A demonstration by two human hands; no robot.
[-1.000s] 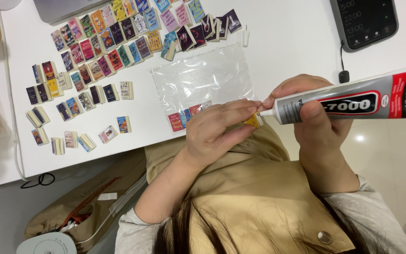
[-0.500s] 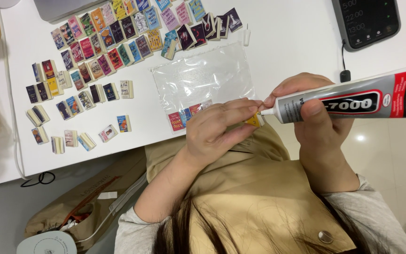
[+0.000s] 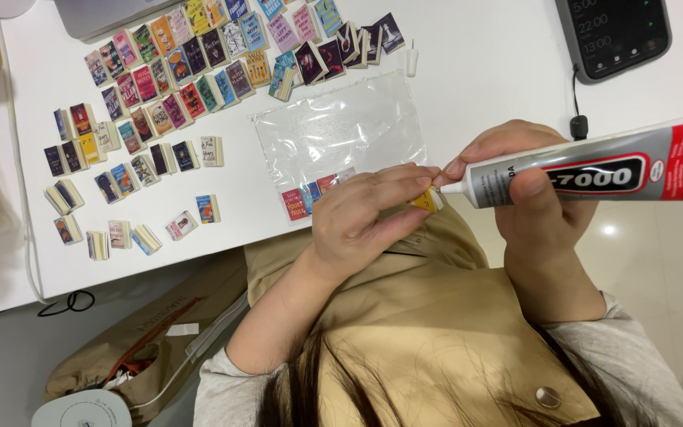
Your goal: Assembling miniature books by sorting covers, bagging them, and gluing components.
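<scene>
My left hand (image 3: 365,217) pinches a tiny yellow miniature book (image 3: 424,202) between thumb and fingertips, just off the front edge of the white table (image 3: 499,71). My right hand (image 3: 539,221) grips a grey glue tube (image 3: 594,170) with a red and black label. Its white nozzle tip touches the little book. A clear plastic bag (image 3: 341,130) lies flat on the table just beyond my hands, with a few small book covers (image 3: 302,199) at its near edge.
Many miniature books (image 3: 199,55) lie in rows across the table's left and back, with looser ones (image 3: 120,233) near the front edge. A small white cap (image 3: 411,59) and a dark device (image 3: 614,32) with a cable sit behind. A tan bag (image 3: 144,340) lies on the floor.
</scene>
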